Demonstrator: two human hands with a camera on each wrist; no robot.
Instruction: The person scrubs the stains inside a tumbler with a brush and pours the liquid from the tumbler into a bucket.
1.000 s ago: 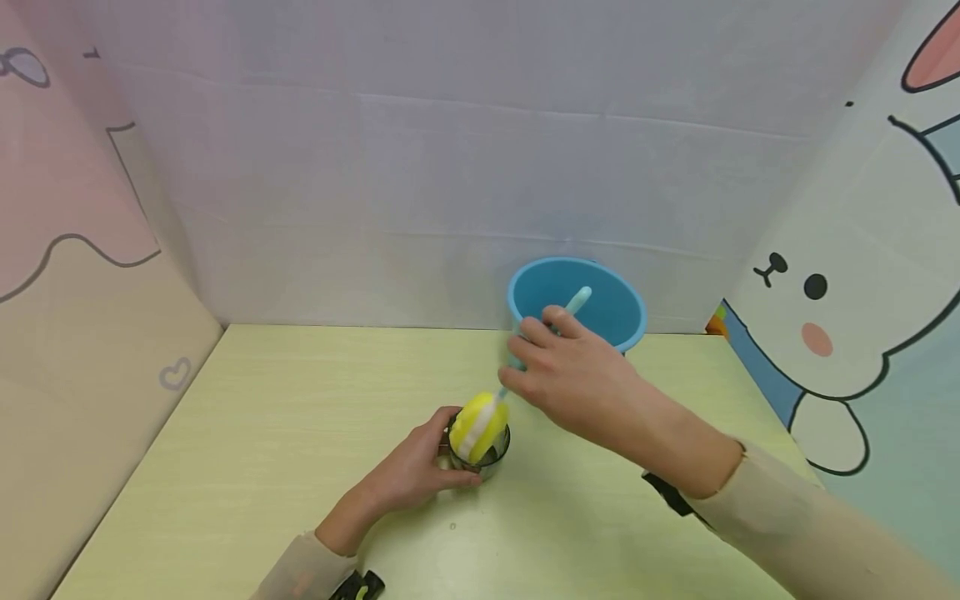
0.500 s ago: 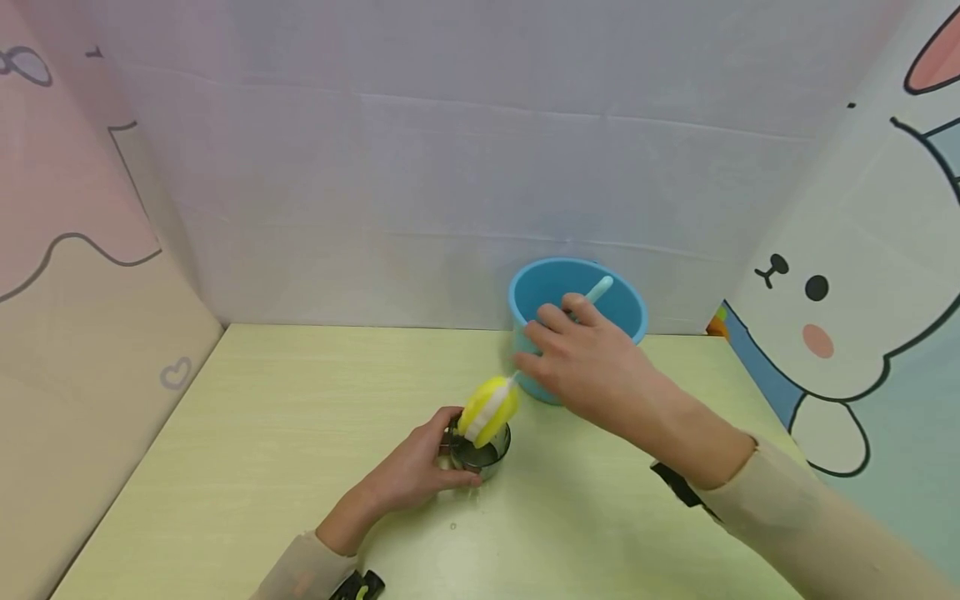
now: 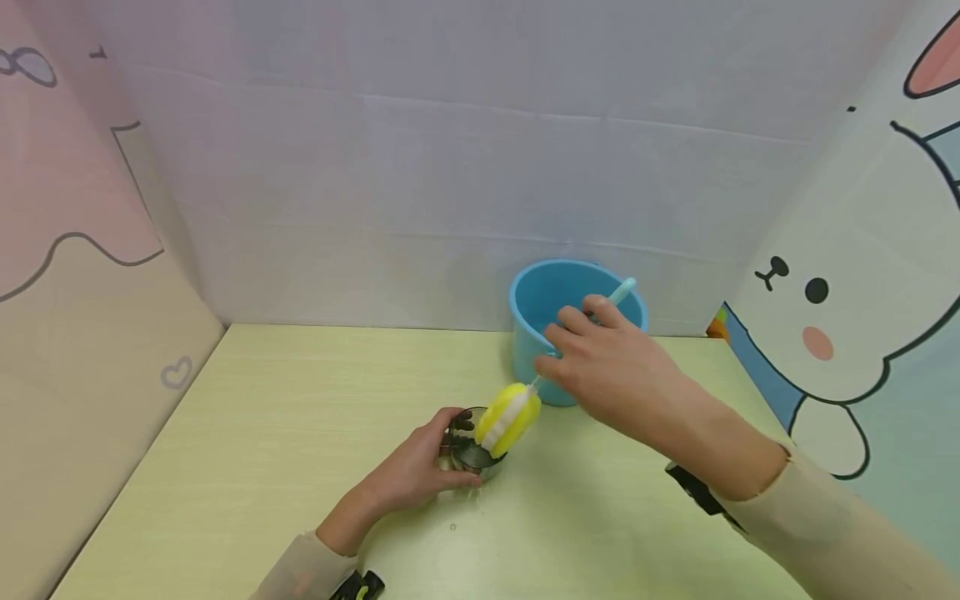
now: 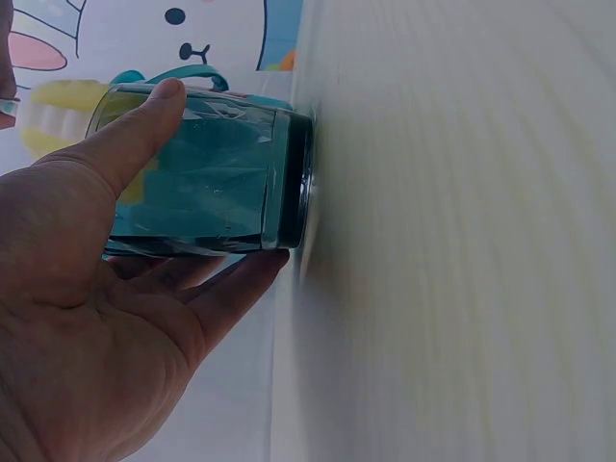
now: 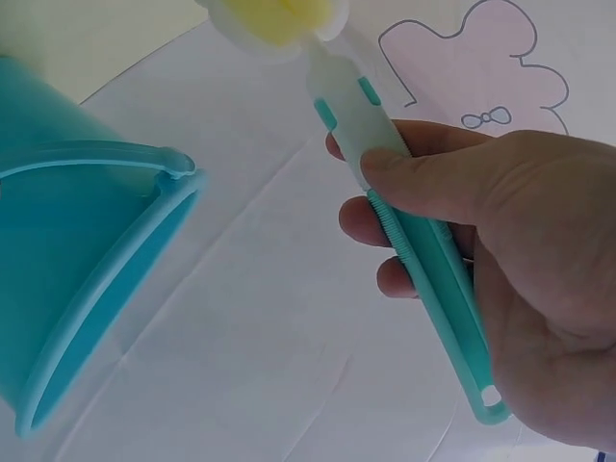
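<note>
My left hand [image 3: 412, 471] grips a clear dark-tinted glass cup [image 4: 207, 183], thumb on one side and fingers on the other. The cup stands upright on the table. In my right hand [image 3: 622, 383] is a sponge cup brush, held by its mint-green handle [image 5: 428, 260] with the thumb pressed along it and the fingers curled round. The brush leans up to the right. Its yellow-and-white sponge head [image 3: 508, 419] lies across the right side of the cup's mouth. Through the glass in the left wrist view, the lower end of the sponge shows inside the cup.
A blue bucket [image 3: 528, 354] with a handle stands at the back of the table [image 3: 337, 375], close behind my right hand. Pale cloth walls with cartoon prints enclose the back and both sides. Small wet-looking marks lie on the table near the cup.
My right hand has moved right, drawing the sponge head first up and then toward the cup's right rim, and the handle leans further right. The left hand and cup have stayed in place.
</note>
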